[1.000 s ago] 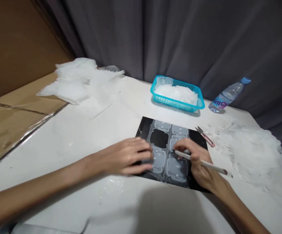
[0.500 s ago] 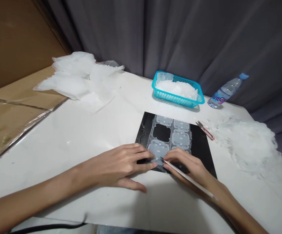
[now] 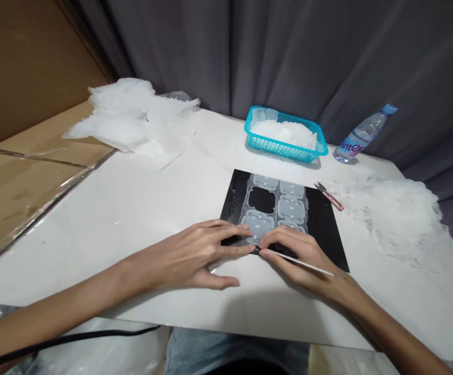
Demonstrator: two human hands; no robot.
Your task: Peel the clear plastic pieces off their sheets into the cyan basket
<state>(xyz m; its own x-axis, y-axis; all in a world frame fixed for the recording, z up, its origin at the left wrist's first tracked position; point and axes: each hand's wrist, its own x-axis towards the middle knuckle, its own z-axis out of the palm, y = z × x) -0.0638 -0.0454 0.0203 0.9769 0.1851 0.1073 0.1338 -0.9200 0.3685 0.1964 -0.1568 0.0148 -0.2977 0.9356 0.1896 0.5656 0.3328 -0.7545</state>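
Note:
A translucent plastic sheet (image 3: 258, 223) with rounded-square panels lies on a black mat (image 3: 330, 237); one panel opening shows black. My left hand (image 3: 205, 252) rests with spread fingers, its fingertips on the near left part of the sheet and mat. In my right hand (image 3: 304, 250), thumb and fingers pinch a slim white pen-shaped tool (image 3: 304, 264). Its dark tip is at the sheet's near edge, close to my left fingertips; the exact kind of tool is unclear. My right hand hides some of the near right panels.
A blue basket (image 3: 284, 151) holding white translucent pieces stands at the back, beside a water bottle (image 3: 361, 136). Pink-handled thread snips (image 3: 330, 197) lie by a heap of clear scraps (image 3: 402, 221). White sheets (image 3: 120, 117) are piled back left, near cardboard (image 3: 34, 172).
My right hand has moved left and nearer to me with the tool, from the middle right panels to the sheet's near edge. My left thumb has spread outward. The view has tilted down.

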